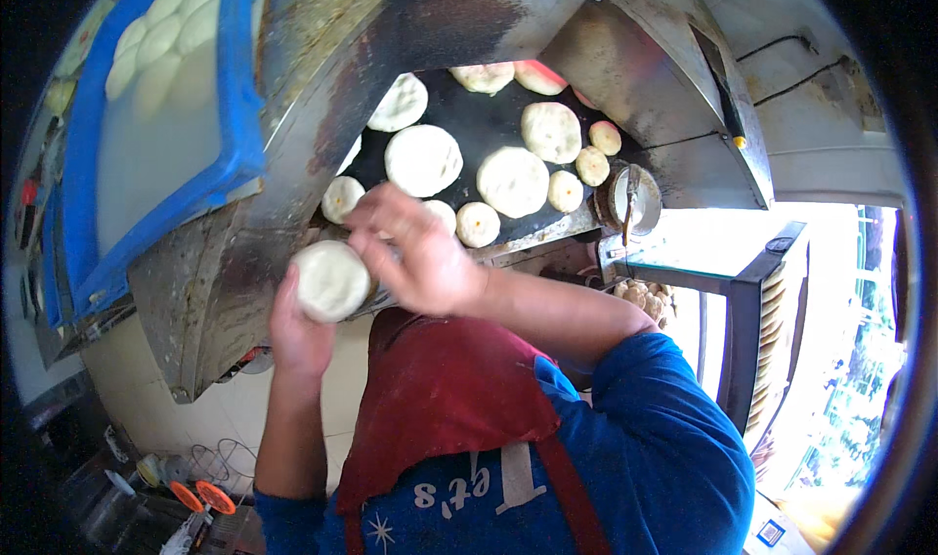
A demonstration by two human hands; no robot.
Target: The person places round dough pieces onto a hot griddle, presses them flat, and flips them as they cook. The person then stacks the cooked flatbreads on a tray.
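My left hand (pixel 302 335) holds a round, flat piece of white dough (pixel 331 281) up in front of the griddle. My right hand (pixel 421 254), blurred, is just right of that dough, its fingers bent and apart, with nothing seen in them. Beyond both hands lies a dark griddle (pixel 469 130) bearing several large pale flatbreads (pixel 423 161) and several smaller round ones, some with an orange dot at the centre (pixel 478 224). The right hand partly hides small rounds along the near edge.
Metal hood panels (pixel 630 64) surround the griddle. At the upper left a blue-rimmed tray (pixel 238 137) holds dough balls (pixel 157 42), partly under a cloudy sheet. A metal container (pixel 645 199) with a utensil stands at the griddle's right corner, near a glass-topped rack (pixel 762 262).
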